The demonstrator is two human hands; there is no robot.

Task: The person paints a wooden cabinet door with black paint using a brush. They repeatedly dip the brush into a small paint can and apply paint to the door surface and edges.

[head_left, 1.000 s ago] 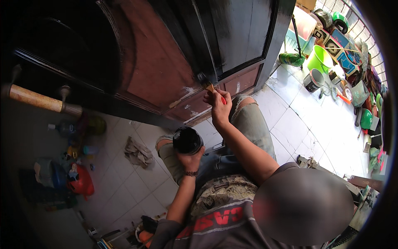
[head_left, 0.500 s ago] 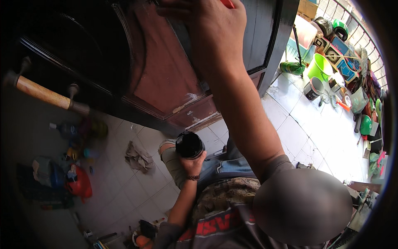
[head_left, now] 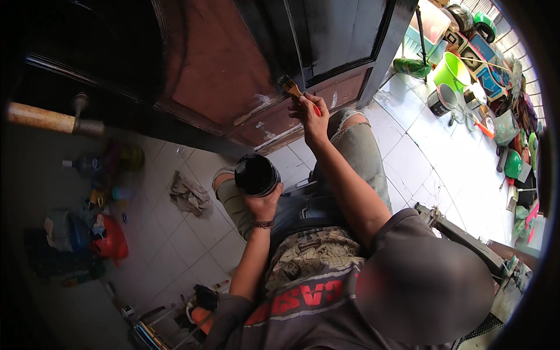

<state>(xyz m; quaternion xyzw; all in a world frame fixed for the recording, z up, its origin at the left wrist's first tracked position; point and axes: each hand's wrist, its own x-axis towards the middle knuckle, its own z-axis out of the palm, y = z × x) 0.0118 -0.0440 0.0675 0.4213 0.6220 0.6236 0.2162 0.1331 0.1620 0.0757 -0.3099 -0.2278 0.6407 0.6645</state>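
Observation:
My right hand [head_left: 313,119] grips a paintbrush [head_left: 291,88] by its red-ended handle. Its dark bristles are at the lower part of a wooden door [head_left: 216,76], close to the corner between two panels; whether they touch the surface I cannot tell. Much of the door is painted black, while reddish-brown areas and whitish patches show on the lower panels. My left hand [head_left: 263,204] is wrapped round a round can [head_left: 256,175] of black paint, held above my lap with its mouth up.
A crumpled grey rag [head_left: 188,193] lies on the white tiled floor [head_left: 192,245] at left. Farther left is a red container [head_left: 111,238]. A door handle [head_left: 44,118] juts out nearby. At right stand a lime-green bucket [head_left: 451,73], a paint tin [head_left: 441,100] and piled household items.
My right hand has come down from high on the door to its lower part, bringing the brush into full view. The can has shifted slightly up and left in the picture.

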